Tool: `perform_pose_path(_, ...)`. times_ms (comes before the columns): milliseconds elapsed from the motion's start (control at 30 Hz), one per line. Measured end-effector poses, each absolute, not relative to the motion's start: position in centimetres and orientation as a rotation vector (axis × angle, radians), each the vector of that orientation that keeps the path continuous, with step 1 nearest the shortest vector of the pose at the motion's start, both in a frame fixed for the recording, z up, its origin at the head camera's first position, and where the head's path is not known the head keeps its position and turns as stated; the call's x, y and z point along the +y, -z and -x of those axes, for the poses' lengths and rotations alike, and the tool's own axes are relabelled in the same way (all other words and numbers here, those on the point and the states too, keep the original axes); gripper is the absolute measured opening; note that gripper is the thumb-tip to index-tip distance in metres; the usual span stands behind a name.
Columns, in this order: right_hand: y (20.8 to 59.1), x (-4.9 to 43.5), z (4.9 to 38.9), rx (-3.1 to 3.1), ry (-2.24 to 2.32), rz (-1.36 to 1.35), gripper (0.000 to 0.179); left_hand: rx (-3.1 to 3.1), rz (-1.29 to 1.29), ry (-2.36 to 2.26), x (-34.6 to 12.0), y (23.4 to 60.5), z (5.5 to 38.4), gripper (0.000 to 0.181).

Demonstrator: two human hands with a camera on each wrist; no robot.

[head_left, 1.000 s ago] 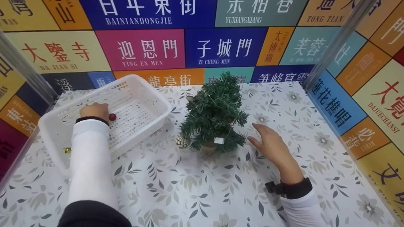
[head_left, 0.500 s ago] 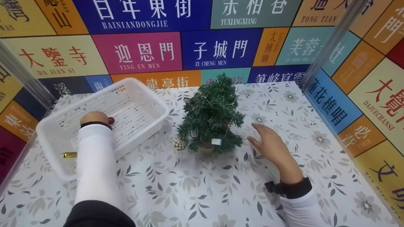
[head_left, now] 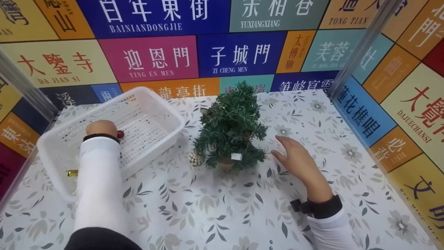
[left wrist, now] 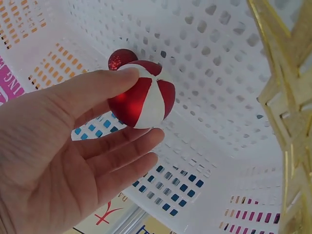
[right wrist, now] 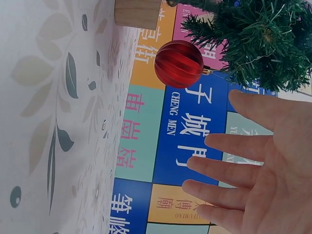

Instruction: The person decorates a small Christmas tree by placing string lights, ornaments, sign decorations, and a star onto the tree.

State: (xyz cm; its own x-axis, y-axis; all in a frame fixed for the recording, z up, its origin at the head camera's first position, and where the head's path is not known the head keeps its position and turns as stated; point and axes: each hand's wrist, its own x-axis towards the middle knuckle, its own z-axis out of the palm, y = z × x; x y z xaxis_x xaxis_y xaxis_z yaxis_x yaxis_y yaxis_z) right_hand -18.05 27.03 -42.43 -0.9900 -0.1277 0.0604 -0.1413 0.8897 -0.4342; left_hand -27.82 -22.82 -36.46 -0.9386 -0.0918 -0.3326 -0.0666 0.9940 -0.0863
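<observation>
My left hand reaches down inside a white perforated basket. In the left wrist view it pinches a red-and-white Christmas ball, thumb on its near side and index finger mostly hidden behind it. A smaller glittery red ball shows just beyond. My right hand is held beside the small green Christmas tree, fingers spread and holding nothing. From a lower branch hangs a ridged red ball, close to that hand in the right wrist view.
A gold ornament lies in the near end of the basket. A whitish pine cone is at the tree's lower left, near its wooden base. Behind the floral-covered table stand panels with colourful signs.
My left hand has moved slightly nearer the front inside the basket and sits lower. The right hand stays in place. The head view has shifted a little.
</observation>
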Motion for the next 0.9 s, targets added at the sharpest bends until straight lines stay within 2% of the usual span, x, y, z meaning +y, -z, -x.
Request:
perform_pose_path(100, 42.3, 27.0, 18.1, -3.025, -0.708, -0.214, 0.055, 2.782, 0.102, -0.024, -23.5, 36.0, 28.4, 0.031)
perform_pose_path(200, 42.2, 27.1, 18.0, -3.021, -0.709, -0.202, 0.055, 2.724, 0.062, -0.191, -24.1, 35.2, 29.7, 0.041)
perform_pose_path(400, 41.7, 27.3, 17.9, -3.011, -0.708, -0.192, 0.054, 2.846, -0.134, -0.383, -23.3, 33.3, 30.7, 0.056)
perform_pose_path(667, 41.0, 27.3, 17.4, -2.997, -0.728, -0.181, 0.053, 3.165, -0.341, -0.585, -18.5, 30.0, 25.7, 0.054)
perform_pose_path(900, 40.4, 26.9, 17.1, -2.959, -0.748, -0.181, 0.050, 3.446, -0.886, -0.755, -13.6, 30.3, 19.3, 0.045)
